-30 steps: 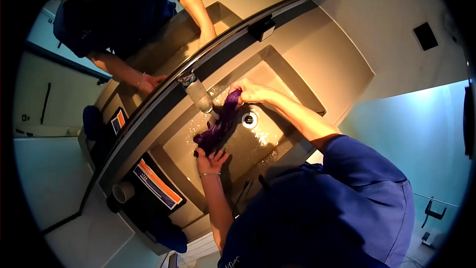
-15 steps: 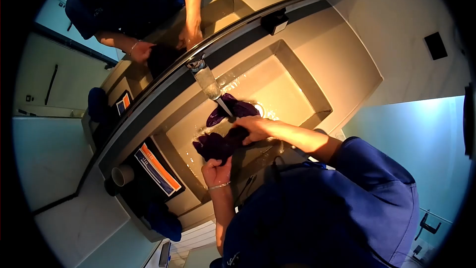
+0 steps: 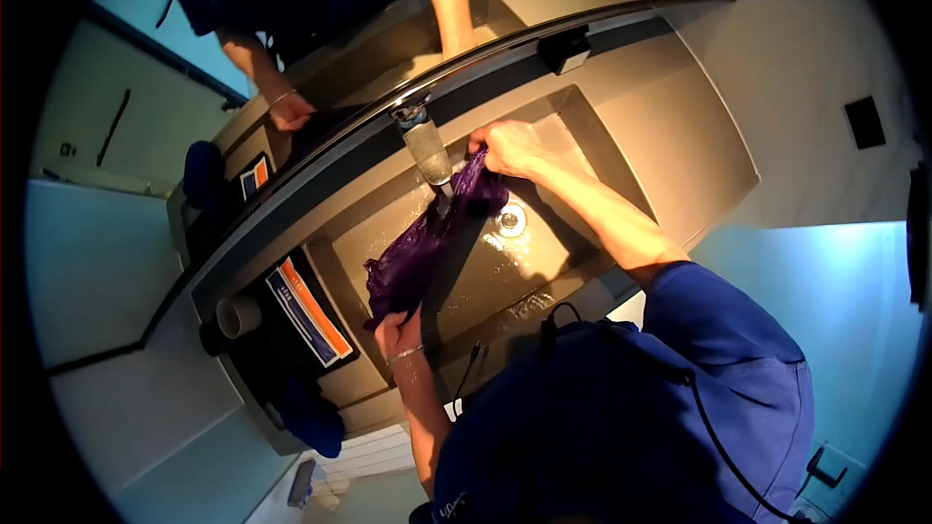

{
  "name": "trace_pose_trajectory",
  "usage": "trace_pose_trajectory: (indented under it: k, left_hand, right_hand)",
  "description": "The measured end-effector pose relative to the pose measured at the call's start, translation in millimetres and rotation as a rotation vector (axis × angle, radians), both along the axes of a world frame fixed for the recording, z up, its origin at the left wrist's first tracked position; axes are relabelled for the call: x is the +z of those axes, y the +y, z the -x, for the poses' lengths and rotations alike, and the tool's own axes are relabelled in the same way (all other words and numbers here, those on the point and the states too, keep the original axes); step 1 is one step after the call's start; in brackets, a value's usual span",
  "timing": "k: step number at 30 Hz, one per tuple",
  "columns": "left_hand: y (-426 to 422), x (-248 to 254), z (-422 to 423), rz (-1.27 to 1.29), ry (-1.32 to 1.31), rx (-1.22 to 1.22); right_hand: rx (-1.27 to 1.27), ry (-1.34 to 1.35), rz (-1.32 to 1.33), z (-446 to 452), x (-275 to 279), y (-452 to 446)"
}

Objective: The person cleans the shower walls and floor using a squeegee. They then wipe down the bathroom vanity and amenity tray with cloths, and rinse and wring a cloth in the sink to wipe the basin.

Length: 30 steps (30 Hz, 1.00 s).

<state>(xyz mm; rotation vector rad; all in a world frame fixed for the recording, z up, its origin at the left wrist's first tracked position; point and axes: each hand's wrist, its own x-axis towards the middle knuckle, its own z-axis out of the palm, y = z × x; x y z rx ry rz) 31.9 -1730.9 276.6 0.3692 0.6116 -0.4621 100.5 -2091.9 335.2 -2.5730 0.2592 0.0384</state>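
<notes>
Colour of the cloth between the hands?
The cloth is dark purple, best seen in the head view.

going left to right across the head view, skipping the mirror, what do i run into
Beige cup → orange-and-blue striped card → purple cloth → round drain → blue right sleeve → black square on the wall.
</notes>
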Motion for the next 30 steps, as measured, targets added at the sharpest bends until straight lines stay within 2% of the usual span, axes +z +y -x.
trace_pose_trajectory:
  k: [2, 3, 5, 7, 10, 14, 16, 17, 18, 19, 20, 21, 22, 24, 26, 27, 29, 30]
  left_hand:
    - [-18, -12, 1, -0.016, 0.069, -0.023]
    - [-29, -9, 2, -0.027, 0.135, 0.01]
    - [-51, 7, 1, 0.023, 0.191, 0.001]
    - [-63, 16, 1, 0.069, 0.209, -0.101]
    - [-77, 30, -4, 0.125, 0.303, -0.13]
    - [-84, 57, -18, -0.083, 0.135, -0.004]
    - [-65, 42, -24, -0.055, 0.006, 0.068]
    - [-53, 32, -26, -0.058, -0.001, 0.076]
    - [-39, 19, -27, -0.064, -0.006, 0.081]
    - [-24, 2, -26, -0.074, 0.055, 0.114]
    - [-15, -8, -23, -0.086, 0.116, 0.149]
    - [-16, 4, -18, -0.163, 0.203, 0.153]
    - [-16, 4, -12, -0.215, 0.25, 0.152]
    - [-9, 4, 1, -0.325, 0.341, 0.162]
    - [2, 21, 17, -0.095, 0.1, 0.079]
    - [2, 36, 22, 0.023, -0.02, 0.039]
    - [-9, 91, 26, 0.009, 0.061, 0.12]
    - [-16, 117, 27, 0.005, 0.098, 0.158]
  right_hand:
    - [-0.111, -0.123, -0.041, 15, 37, 12]
    - [-0.174, -0.118, -0.054, 28, 74, 20]
    - [-0.277, -0.253, -0.101, 32, 53, 10]
    - [-0.395, -0.23, -0.151, 39, 66, 2]
    - [-0.449, -0.332, -0.142, 40, 49, -23]
    - [-0.5, -0.328, -0.047, 57, 26, -24]
    - [-0.351, -0.253, -0.045, 76, 14, -8]
    - [-0.23, 0.033, 0.007, 89, 15, 0]
    - [-0.1, 0.107, 0.037, 104, -3, 11]
    - [0.105, 0.095, 0.043, 124, -48, 12]
    - [0.267, 0.354, 0.076, 135, -46, 21]
    - [0.398, 0.568, -0.004, 140, -27, 30]
    - [0.538, 0.722, 0.059, 144, -30, 36]
    - [0.613, 0.671, 0.017, 145, -39, 45]
    - [0.435, 0.434, -0.022, 132, -42, 59]
    - [0.432, 0.266, -0.025, 124, -54, 64]
    - [0.451, 0.41, 0.02, 96, -68, 87]
    - [0.462, 0.316, 0.051, 95, -74, 100]
